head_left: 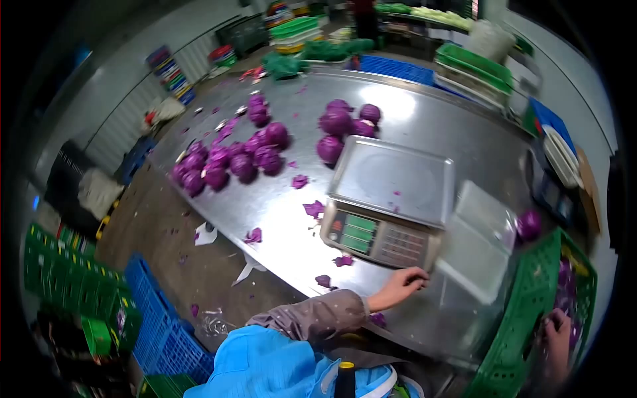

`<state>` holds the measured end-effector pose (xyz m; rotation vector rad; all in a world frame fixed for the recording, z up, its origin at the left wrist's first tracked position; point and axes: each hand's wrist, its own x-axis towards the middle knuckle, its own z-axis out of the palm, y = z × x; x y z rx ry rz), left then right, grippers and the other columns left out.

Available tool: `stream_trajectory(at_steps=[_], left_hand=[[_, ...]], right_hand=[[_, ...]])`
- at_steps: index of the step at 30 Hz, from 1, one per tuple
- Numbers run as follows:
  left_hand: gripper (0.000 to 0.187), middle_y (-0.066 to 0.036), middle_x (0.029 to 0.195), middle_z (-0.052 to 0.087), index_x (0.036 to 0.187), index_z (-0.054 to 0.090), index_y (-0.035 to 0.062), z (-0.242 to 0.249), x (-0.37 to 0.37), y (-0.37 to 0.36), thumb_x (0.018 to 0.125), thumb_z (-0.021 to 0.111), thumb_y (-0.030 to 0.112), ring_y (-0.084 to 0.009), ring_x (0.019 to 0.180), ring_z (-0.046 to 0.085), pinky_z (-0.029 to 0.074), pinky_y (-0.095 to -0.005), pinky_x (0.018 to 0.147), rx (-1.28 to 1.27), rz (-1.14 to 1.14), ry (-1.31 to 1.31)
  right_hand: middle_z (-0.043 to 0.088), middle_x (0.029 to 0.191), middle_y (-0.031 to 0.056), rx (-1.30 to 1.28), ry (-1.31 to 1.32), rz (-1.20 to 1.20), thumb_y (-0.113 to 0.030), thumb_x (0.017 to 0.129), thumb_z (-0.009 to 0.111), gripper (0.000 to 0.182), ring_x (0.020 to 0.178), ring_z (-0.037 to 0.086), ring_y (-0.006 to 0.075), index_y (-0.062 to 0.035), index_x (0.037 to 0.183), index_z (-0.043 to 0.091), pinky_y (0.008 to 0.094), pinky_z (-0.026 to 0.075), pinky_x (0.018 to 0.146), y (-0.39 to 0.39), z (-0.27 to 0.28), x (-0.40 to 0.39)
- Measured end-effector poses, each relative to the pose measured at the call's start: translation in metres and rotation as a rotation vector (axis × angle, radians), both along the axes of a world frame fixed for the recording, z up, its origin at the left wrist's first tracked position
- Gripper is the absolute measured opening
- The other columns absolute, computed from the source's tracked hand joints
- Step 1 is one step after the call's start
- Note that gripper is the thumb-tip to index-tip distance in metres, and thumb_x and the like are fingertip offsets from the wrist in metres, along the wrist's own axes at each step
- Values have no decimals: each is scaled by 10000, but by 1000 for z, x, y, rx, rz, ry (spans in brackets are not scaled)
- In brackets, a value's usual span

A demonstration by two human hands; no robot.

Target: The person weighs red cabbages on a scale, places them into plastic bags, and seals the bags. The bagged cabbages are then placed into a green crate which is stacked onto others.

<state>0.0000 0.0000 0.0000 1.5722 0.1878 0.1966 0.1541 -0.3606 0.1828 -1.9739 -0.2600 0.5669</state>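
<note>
My left hand (401,287) is in front of the weighing scale (391,182), over the steel table (292,229), fingers loosely bent and apart, nothing visible in them. At the right edge, my right hand (556,335) is closed on the rim of a green crate (521,312) holding purple cabbages (565,285). The scale's metal pan holds only small purple scraps. Clear plastic packaging (479,242) lies between scale and crate. Purple cabbages (243,166) are grouped at the table's left, with more (335,123) behind the scale.
Loose purple leaves (313,209) lie near the scale. Blue crates (162,331) and green crates (66,278) stand on the floor at left. Green and white trays (474,66) sit beyond the table. A person (365,23) stands in the background.
</note>
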Motion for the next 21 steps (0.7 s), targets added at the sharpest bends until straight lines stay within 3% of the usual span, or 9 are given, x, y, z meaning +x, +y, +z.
stream_trajectory(at_steps=[2,3,5,7,8,9,11,13,21], left_hand=[[176,-67,866,609,995,546,-6,-13,1,12,844,520,81,-113,814,573,459,-239,726,4,197,-61],[170,-54,889,602,999,546,1,-6,-76,124,852,513,79,-113,802,572,459,-231,720,68,322,53],[240,-64,929,595,1040,550,25,-28,-91,184,813,553,101,-127,801,551,452,-255,686,-96,548,-65],[359,-74,993,560,1134,468,28,-46,-116,265,803,565,127,-140,791,546,452,-256,691,124,797,6],[457,-107,1074,518,1182,414,38,-27,-130,301,780,601,147,-192,828,533,450,-304,737,50,960,144],[585,-170,1149,436,1233,343,48,-65,-143,362,748,647,171,-260,910,489,429,-347,789,285,1049,99],[724,-231,1176,337,1261,272,37,-46,-162,440,697,700,184,-340,1083,362,337,-385,911,512,1215,208],[896,-239,1258,214,1304,193,97,-30,-172,500,614,750,225,-390,1101,338,303,-404,956,444,1309,197],[999,-239,1222,293,1315,217,126,-49,-179,579,520,789,323,-388,1123,349,314,-417,961,432,1061,348]], right_hand=[[448,615,16,-157,-96,149,-104,805,499,95,475,421,75,-37,867,474,220,383,413,21,7,21],[480,627,24,-92,-50,205,-103,797,512,94,488,461,81,-19,834,494,208,402,425,120,-15,-34],[517,631,41,-210,-9,345,-85,786,521,84,490,506,101,-4,809,513,213,428,435,171,-12,-32],[535,622,54,-191,102,421,-50,776,515,92,501,537,115,16,839,529,229,448,440,218,-24,-38],[541,637,57,-220,120,459,-41,779,510,103,512,543,118,20,858,533,231,452,450,245,-28,-47],[547,652,61,-251,140,494,-33,781,506,115,523,550,122,23,877,538,232,455,460,269,-33,-56],[554,688,62,-276,181,550,-22,791,504,126,551,559,129,24,902,542,238,466,496,311,-45,-75],[562,730,54,-305,257,580,-27,800,530,135,597,563,125,29,923,542,240,476,548,348,-53,-93],[575,782,55,-376,386,628,-43,817,541,169,659,580,124,37,965,535,242,483,583,430,-79,-141]])
